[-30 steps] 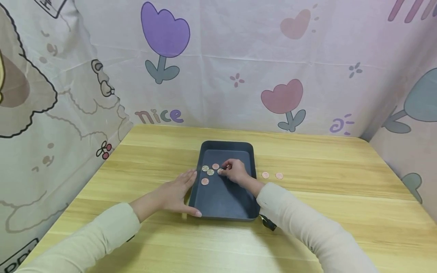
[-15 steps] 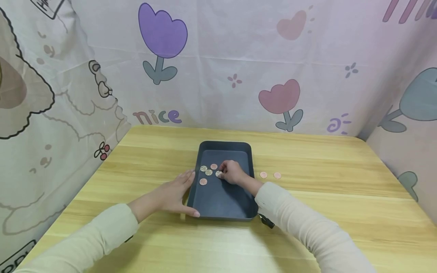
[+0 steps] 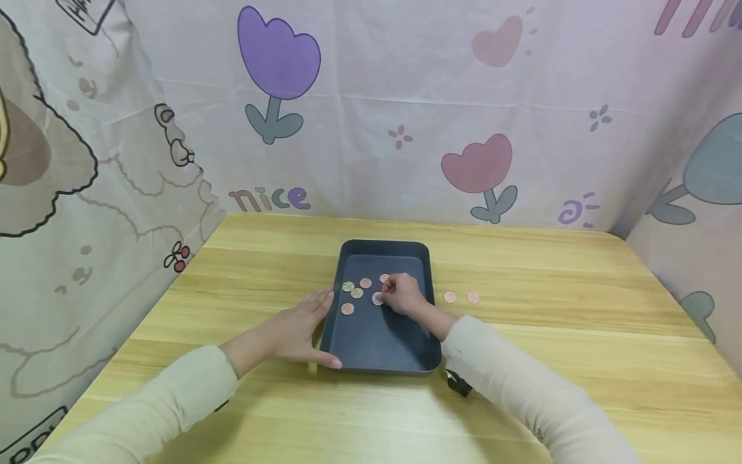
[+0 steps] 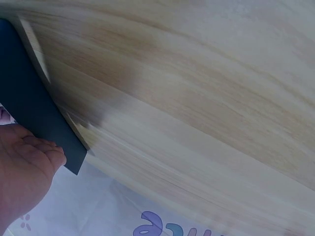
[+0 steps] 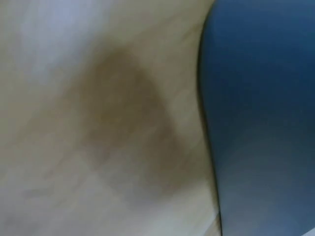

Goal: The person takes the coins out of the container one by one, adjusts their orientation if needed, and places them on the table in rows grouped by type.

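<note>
A dark rectangular baking tray (image 3: 382,351) lies on the table, with several coins in its upper half. My right hand (image 3: 402,295) reaches over its right side, thumb and fingers curled together at a pale coin (image 3: 377,298). Partly covered by that hand is a copper coin (image 3: 385,278). Further left lie a copper coin (image 3: 365,283), two brassy coins (image 3: 357,293) touching or nearly so, and a lower copper coin (image 3: 347,309). My left hand (image 3: 298,330) rests along the tray's left wall, fingers straight, thumb at the near-left corner; the left wrist view shows its fingers against the wall (image 4: 44,108).
Right of the tray, two copper coins (image 3: 449,297) lie side by side on the wooden table (image 3: 556,309). A black strap-like item (image 3: 458,383) shows under the right sleeve. Printed cloth (image 3: 371,161) hangs behind and at both sides.
My right hand has shifted slightly right and nearer, and the pale coin has moved with its fingertips. A copper coin formerly hidden behind that hand now shows. The left hand stays in place.
</note>
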`<move>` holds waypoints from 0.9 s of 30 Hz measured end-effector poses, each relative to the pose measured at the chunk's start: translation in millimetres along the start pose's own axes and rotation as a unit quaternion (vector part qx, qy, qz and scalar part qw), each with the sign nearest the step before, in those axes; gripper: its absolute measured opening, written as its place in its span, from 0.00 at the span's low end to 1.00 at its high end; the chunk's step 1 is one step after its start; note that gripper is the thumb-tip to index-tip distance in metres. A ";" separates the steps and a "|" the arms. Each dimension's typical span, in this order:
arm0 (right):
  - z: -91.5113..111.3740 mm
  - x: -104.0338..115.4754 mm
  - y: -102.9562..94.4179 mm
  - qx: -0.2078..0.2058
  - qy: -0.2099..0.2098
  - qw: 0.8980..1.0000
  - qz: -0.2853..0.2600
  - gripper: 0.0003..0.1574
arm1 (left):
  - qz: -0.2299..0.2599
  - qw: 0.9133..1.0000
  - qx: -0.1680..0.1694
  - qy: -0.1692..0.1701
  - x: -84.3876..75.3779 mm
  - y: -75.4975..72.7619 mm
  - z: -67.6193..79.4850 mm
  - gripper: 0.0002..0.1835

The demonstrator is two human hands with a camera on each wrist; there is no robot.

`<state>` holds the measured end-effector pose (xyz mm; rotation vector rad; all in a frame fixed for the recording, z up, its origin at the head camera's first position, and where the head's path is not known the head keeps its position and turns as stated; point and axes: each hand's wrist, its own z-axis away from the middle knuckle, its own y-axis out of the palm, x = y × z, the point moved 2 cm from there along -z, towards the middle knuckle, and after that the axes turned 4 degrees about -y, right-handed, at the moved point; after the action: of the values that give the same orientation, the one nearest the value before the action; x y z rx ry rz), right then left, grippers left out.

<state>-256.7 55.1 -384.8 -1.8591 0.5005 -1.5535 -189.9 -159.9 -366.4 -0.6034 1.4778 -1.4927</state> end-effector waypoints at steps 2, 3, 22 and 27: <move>2.5 0.4 -1.5 0.002 0.005 1.000 -0.011 0.11 | 0.000 1.000 0.001 0.000 0.1 0.4 -0.5 0.68; 3.8 0.8 -2.1 0.004 0.007 1.000 -0.018 0.11 | 0.001 1.000 0.001 -0.001 0.2 0.6 -0.6 0.68; 23.6 -2.8 -34.6 0.028 0.091 0.979 -0.182 0.08 | -0.002 1.000 0.000 0.009 -0.9 -0.8 0.6 0.67; 29.5 -8.8 -49.2 0.032 0.104 0.977 -0.184 0.08 | -0.003 1.000 0.000 0.008 -0.6 0.2 0.1 0.67</move>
<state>-235.9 103.0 -359.4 -1.8226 0.1975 -1.9965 -189.5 -159.4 -366.4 -0.5978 1.4896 -1.5049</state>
